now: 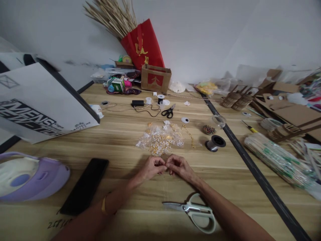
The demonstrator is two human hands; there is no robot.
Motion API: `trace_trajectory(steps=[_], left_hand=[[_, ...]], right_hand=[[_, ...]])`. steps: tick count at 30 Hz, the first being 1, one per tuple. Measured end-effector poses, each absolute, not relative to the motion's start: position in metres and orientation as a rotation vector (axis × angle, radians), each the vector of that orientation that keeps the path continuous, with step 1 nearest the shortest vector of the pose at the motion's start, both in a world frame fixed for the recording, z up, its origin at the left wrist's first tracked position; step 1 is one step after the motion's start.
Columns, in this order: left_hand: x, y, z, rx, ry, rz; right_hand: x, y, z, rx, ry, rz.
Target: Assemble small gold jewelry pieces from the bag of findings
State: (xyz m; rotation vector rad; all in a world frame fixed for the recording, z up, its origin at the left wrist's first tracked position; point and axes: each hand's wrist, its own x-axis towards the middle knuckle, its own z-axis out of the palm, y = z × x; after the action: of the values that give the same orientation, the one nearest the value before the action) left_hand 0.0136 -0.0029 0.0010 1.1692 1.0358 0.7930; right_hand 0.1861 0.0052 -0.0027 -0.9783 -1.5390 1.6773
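Beads (158, 147), gold and clear, lie in a loose heap among clear bags just beyond the left grip (152, 168) and the right grip (180, 167). Both grips have thumb and fingers pinched and meet at the fingertips; whatever sits between them is too small to tell. Wood of the tabletop (120, 134) runs left from the grips to a black phone (85, 187) and right to a dark strip (245, 157) slanting past the right forearm; the far edge meets the wall. The beads are too many to count. Two pairs of scissors show: pale-handled scissors (185, 207) nearer the wearer than the grips, close beside the right forearm, and black-handled scissors (168, 113) beyond the heap. One gold chain (192, 140) lies right of the heap, with one spool of silvery wire (215, 143) farther right. Left of the grips, past the phone, sit a purple visor (50, 177) and, farther off, a large white box (37, 103). Packaged sticks (276, 160) lie right of the strip. The pale-handled scissors and phone stand nearest the forearms.
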Motion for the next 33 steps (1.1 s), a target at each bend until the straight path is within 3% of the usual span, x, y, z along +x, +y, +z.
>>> trace_trajectory(steps=[33], left_hand=[[0.014,-0.003,-0.001,1.208,1.026,0.859]], right_hand=[[0.186,0.006,-0.013,-1.045,-1.619,1.625]])
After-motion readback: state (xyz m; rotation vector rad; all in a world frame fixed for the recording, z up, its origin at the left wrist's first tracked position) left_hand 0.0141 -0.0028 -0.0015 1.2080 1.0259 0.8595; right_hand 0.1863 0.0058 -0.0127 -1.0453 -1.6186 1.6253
